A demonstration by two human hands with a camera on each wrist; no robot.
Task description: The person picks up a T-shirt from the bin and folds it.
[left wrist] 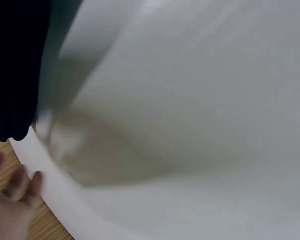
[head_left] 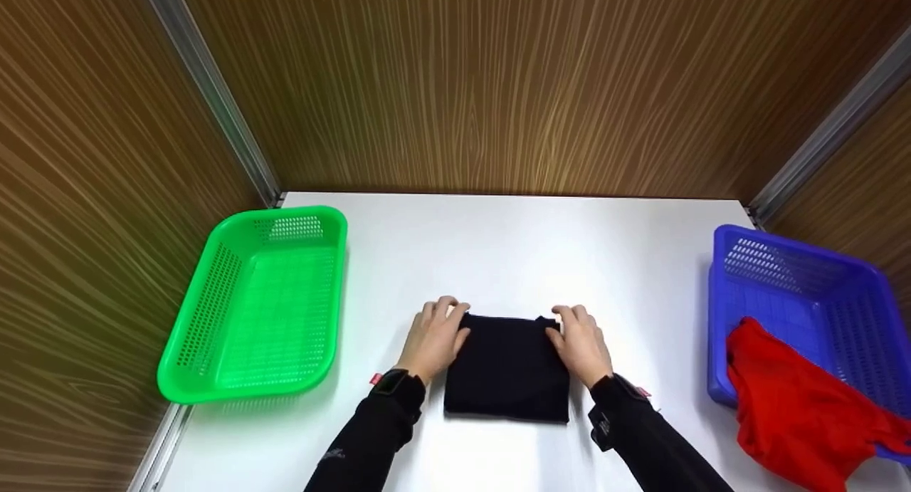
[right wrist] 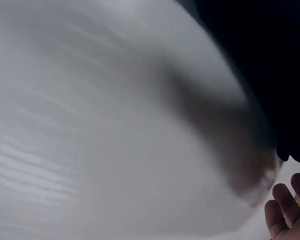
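A folded black cloth (head_left: 509,371), squarish and flat, lies on the white table between my two hands. My left hand (head_left: 433,337) is at its far left corner, thumb by the cloth's side edge. At the far right corner is my right hand (head_left: 582,342), its thumb over the edge. In the left wrist view, the loosely bent fingers (left wrist: 15,185) show a gap from the dark cloth (left wrist: 17,60). The right wrist view has relaxed fingers (right wrist: 285,205) just below a corner of the cloth (right wrist: 260,60). Whether either thumb touches the fabric is hard to tell.
A green perforated basket (head_left: 333,321) stands on the left of the table. On the right is a blue basket (head_left: 719,321) with a red cloth (head_left: 797,406) draped over its near rim. Wood-grain panels (head_left: 470,86) enclose the back and sides.
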